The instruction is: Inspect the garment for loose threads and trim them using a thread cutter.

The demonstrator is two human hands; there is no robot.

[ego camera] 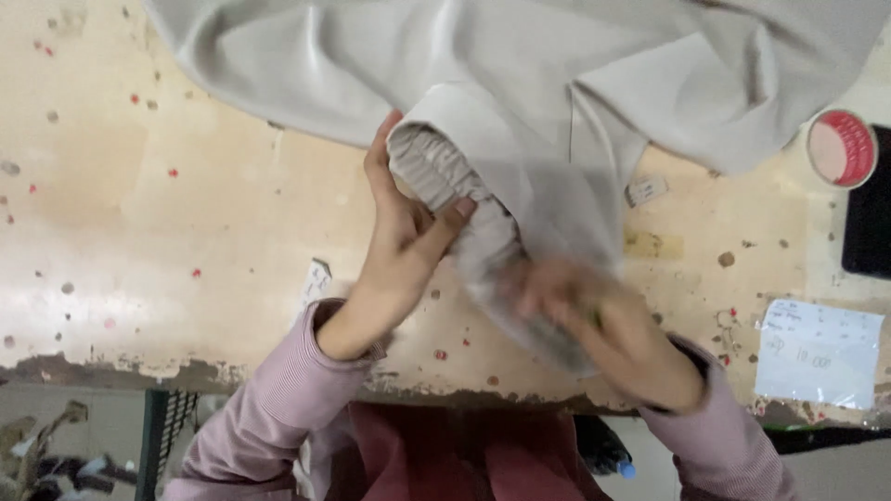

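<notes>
A pale grey-beige garment (520, 83) lies spread over a worn cream table (186, 232). Its gathered elastic band (445, 181) points toward me at the middle. My left hand (399, 223) grips that ribbed band, thumb on top and fingers behind it. My right hand (566, 292) is blurred by motion and closed on the lower part of the same band, near the table's front edge. Both wrists wear mauve ribbed sleeves.
A round red-rimmed lid or tape roll (841, 148) sits at the right, beside a black flat object (871, 218). A white paper note (819, 353) lies at the front right. Small paper tags (646, 191) and red specks dot the table.
</notes>
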